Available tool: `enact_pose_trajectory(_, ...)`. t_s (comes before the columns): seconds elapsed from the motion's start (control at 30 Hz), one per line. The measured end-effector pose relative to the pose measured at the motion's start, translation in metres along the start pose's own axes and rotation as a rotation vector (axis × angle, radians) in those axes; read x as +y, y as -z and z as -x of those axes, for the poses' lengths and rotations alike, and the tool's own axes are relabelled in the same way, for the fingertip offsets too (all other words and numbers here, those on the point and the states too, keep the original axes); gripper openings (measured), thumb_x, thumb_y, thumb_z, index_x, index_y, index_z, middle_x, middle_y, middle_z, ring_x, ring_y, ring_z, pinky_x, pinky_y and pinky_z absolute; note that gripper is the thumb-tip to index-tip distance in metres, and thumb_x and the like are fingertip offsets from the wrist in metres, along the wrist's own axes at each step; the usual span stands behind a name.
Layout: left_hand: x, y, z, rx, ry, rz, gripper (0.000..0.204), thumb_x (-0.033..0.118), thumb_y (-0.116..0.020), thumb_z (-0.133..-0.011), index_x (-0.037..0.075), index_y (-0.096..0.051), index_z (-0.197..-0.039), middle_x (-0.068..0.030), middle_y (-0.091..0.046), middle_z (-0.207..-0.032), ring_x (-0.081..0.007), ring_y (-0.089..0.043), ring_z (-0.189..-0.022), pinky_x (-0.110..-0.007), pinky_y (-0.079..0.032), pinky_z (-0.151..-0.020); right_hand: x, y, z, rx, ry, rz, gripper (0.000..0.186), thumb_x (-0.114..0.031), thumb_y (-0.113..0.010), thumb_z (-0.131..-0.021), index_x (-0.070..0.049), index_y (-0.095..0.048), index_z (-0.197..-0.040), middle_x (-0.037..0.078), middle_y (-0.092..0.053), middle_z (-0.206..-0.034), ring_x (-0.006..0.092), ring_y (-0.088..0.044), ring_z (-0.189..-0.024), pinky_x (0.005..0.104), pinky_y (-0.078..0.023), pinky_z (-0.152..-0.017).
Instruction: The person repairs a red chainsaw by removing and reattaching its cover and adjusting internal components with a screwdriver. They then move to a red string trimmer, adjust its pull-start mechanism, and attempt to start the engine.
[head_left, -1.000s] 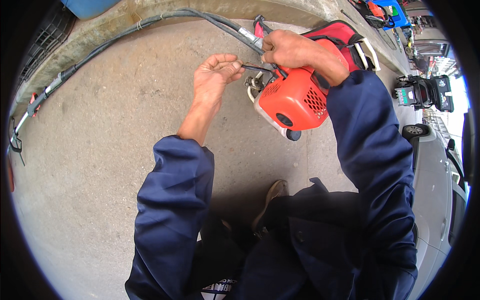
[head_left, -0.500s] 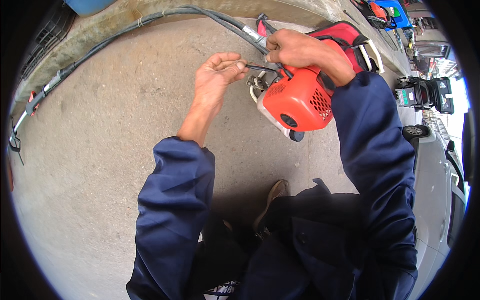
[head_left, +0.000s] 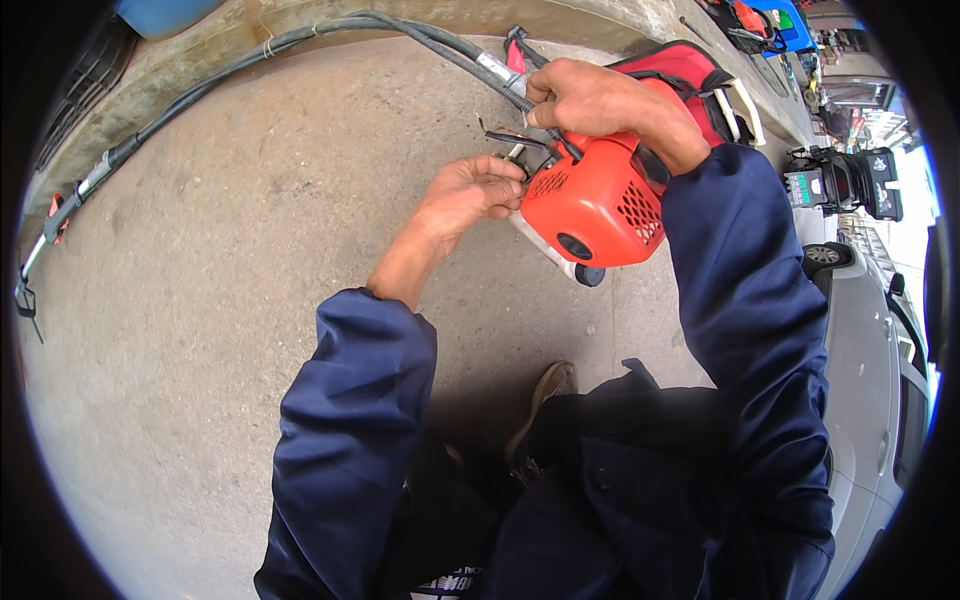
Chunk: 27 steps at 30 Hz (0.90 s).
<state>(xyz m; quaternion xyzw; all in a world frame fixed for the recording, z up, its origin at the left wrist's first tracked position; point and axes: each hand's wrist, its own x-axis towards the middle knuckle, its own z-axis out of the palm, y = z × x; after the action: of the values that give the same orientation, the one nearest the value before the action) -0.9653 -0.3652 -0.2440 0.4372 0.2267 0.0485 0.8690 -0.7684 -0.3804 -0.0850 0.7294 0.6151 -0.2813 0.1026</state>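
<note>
A backpack brush-cutter engine with an orange-red cover point(head_left: 598, 205) rests on the ground in front of me. At its left side my left hand point(head_left: 472, 195) has its fingers pinched together beside the cover; what they hold is hidden. Just above that hand, a thin black cable point(head_left: 508, 137) sticks out from the engine with its end loose. My right hand point(head_left: 585, 98) reaches over the top of the engine, its fingers closed on the black hose point(head_left: 508, 90) near a silver fitting point(head_left: 494, 66). The red backpack pad point(head_left: 675, 68) lies behind the right wrist.
The hose runs left along a concrete kerb point(head_left: 230, 50) to a metal shaft point(head_left: 37, 252). A blue container point(head_left: 165, 15) and a black crate point(head_left: 92, 75) stand at the upper left. A silver car point(head_left: 855, 370) and a motorcycle point(head_left: 850, 185) are at the right.
My left hand has let go of the thin black cable and moved down and right to the engine's side. My right hand stays at the hose.
</note>
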Motion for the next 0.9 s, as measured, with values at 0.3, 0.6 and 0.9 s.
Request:
enact_pose_trajectory(0.3, 0.001, 0.006, 0.011, 0.023, -0.108, -0.007, 0.018, 0.01, -0.076, -0.099, 0.002, -0.072, -0.115, -0.0072, -0.076, -0.101, -0.015, -0.073, -0.089, -0.03, -0.056, -0.08, -0.003, 0.003, 0.002, -0.007, 0.009, -0.018, 0.031, -0.027, -0.07, -0.092, 0.002, -0.063, -0.083, 0.008, -0.054, -0.066, 0.0212, -0.052, -0.063, 0.0426, -0.044, -0.062)
enact_pose_trajectory(0.6, 0.018, -0.006, 0.044, -0.068, -0.184, 0.039, 0.017, 0.012, -0.08, -0.097, 0.001, -0.075, -0.109, -0.0069, -0.077, -0.094, -0.0162, -0.072, -0.086, -0.031, -0.055, -0.079, 0.0, 0.0, 0.0, 0.008, 0.009, -0.039, 0.033, -0.026, -0.074, -0.086, 0.006, -0.066, -0.085, 0.021, -0.064, -0.072, 0.0359, -0.061, -0.068, 0.0494, -0.049, -0.068)
enact_pose_trajectory(0.9, 0.028, -0.01, 0.05, -0.068, -0.246, 0.073, 0.021, 0.015, -0.079, -0.099, 0.001, -0.077, -0.115, -0.0088, -0.079, -0.098, -0.0167, -0.075, -0.089, -0.031, -0.057, -0.08, -0.013, -0.015, 0.031, 0.339, 0.098, -0.244, 0.022, -0.013, -0.073, -0.086, 0.002, -0.071, -0.102, 0.018, -0.075, -0.092, 0.0355, -0.072, -0.088, 0.047, -0.055, -0.082)
